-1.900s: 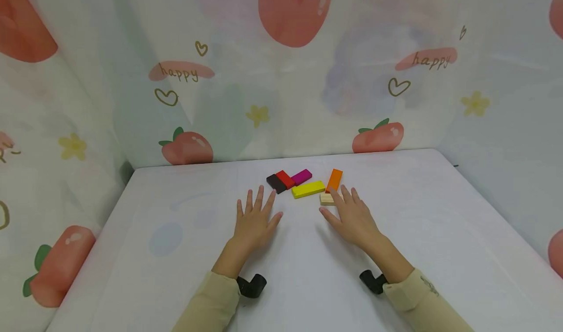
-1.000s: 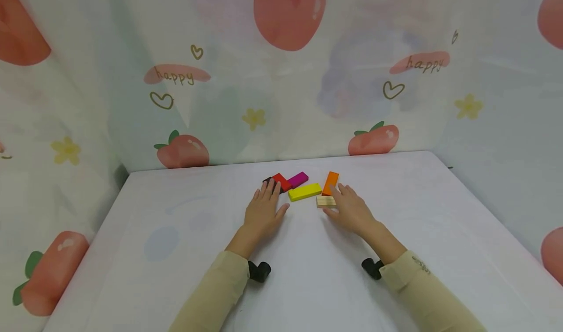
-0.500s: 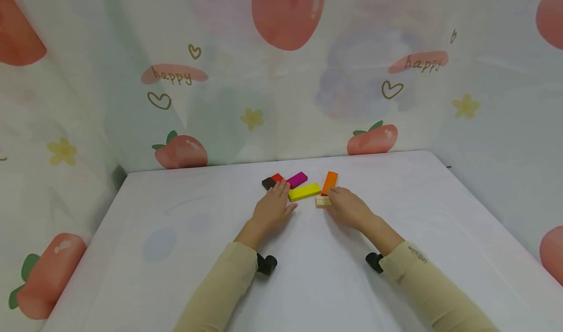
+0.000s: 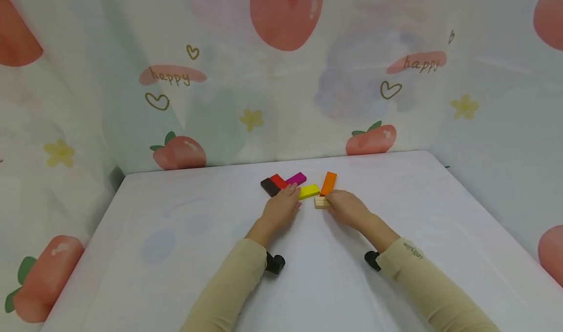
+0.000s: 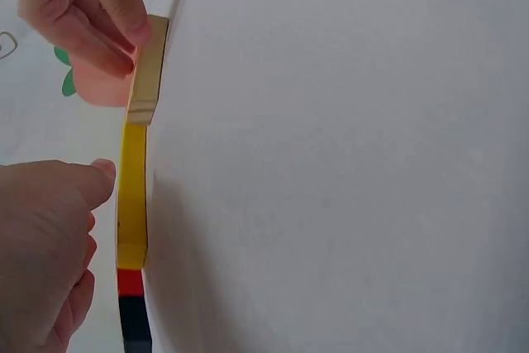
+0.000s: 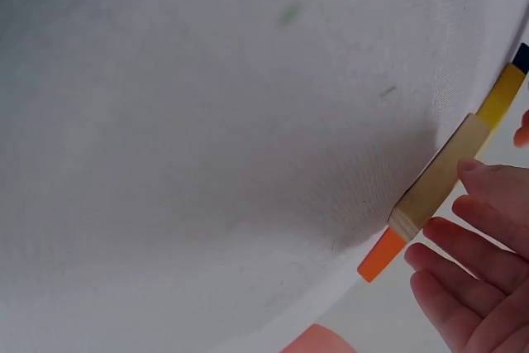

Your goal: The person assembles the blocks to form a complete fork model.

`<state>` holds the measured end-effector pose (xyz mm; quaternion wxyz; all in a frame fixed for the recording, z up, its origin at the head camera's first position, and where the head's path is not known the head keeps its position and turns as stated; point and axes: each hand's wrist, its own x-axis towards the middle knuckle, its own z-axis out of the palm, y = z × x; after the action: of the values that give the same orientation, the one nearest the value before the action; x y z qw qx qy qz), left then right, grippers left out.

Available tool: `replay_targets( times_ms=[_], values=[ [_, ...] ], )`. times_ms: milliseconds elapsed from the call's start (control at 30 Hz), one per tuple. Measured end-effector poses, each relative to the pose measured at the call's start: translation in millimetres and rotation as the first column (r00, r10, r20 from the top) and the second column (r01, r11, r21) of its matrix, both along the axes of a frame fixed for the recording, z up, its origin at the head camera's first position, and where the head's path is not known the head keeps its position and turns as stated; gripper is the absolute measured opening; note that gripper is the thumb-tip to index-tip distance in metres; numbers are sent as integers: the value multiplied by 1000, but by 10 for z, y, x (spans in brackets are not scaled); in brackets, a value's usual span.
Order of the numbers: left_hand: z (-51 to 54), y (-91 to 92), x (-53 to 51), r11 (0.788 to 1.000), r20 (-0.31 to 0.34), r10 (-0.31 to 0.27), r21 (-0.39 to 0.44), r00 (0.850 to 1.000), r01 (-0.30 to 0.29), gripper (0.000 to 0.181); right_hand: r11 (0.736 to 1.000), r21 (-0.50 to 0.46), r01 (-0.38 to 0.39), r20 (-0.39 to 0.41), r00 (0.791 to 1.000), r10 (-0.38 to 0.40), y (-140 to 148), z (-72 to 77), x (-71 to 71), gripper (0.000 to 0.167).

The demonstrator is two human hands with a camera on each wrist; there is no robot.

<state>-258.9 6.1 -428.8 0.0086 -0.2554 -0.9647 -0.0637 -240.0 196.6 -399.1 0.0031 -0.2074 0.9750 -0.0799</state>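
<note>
In the head view my left hand (image 4: 280, 210) reaches over the left end of a yellow block (image 4: 310, 191), fingers extended. Its thumb lies close to that block in the left wrist view; whether it touches cannot be told. My right hand (image 4: 350, 209) pinches the right part of a plain wooden block (image 4: 320, 203), thumb on the near side, as the right wrist view also shows the wooden block (image 6: 442, 173). An orange block (image 4: 328, 183) lies just behind it. Left of the yellow one are a red block (image 4: 276, 179), a black block (image 4: 269, 187) and a purple block (image 4: 297, 178).
The blocks lie near the back of a white-covered table (image 4: 176, 283). A printed cloth backdrop (image 4: 281, 102) with fruit and "happy" lettering rises behind the table and along its sides. A black wrist camera mount (image 4: 275, 264) sits at the left cuff.
My left hand has moved right, from beside the black block across the black and red blocks to the yellow one. My right hand's spread fingers have closed on the wooden block. The blocks stay put.
</note>
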Motion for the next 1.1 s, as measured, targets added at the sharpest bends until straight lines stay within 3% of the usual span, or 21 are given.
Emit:
replay_targets(
  times_ms=[333, 667, 1100],
  values=[
    [12, 118, -8, 999, -33, 22, -34, 999, -23, 48, 1000, 6, -5, -29, 1000, 5, -23, 3, -16, 8],
    [-4, 157, -33, 992, -52, 11, -125, 999, -17, 37, 1000, 6, -16, -68, 998, 16, -28, -15, -25, 4],
    [124, 204, -30, 985, -65, 40, -165, 997, -51, 29, 999, 42, 9, -58, 998, -7, -25, -18, -13, 6]
  ],
)
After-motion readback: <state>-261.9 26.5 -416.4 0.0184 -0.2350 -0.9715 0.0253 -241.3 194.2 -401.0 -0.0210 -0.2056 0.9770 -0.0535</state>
